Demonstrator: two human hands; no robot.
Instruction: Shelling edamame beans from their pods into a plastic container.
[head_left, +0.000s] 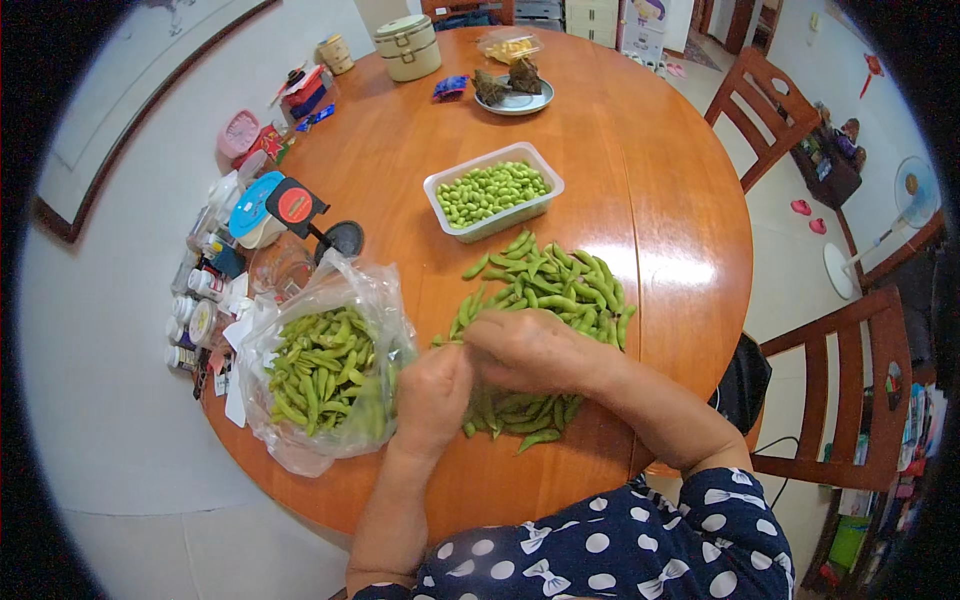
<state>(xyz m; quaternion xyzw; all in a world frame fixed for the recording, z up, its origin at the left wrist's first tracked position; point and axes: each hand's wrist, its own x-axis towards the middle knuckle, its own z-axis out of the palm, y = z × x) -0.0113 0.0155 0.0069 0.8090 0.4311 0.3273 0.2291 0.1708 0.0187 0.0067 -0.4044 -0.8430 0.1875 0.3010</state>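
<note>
My left hand (435, 390) and my right hand (529, 349) meet over the table, their fingers closed together. An edamame pod (441, 341) shows as a small green tip at the fingers; the rest is hidden by the hands. Under and beyond my right hand spreads a pile of edamame pods (559, 289). To the left of my left hand, a clear plastic bag (300, 454) stands open with green pods (322, 375) inside, some of them flattened or split. Behind the pile is a white plastic tub (491, 229) holding shelled green beans (491, 193).
A black stand (341, 238), a blue-lidded tub (256, 204) and several jars (202, 322) crowd the table's left edge. Farther back are a plate (517, 106) with leaf-wrapped parcels (525, 76) and a lidded container (409, 51). A wooden chair (847, 390) stands at right.
</note>
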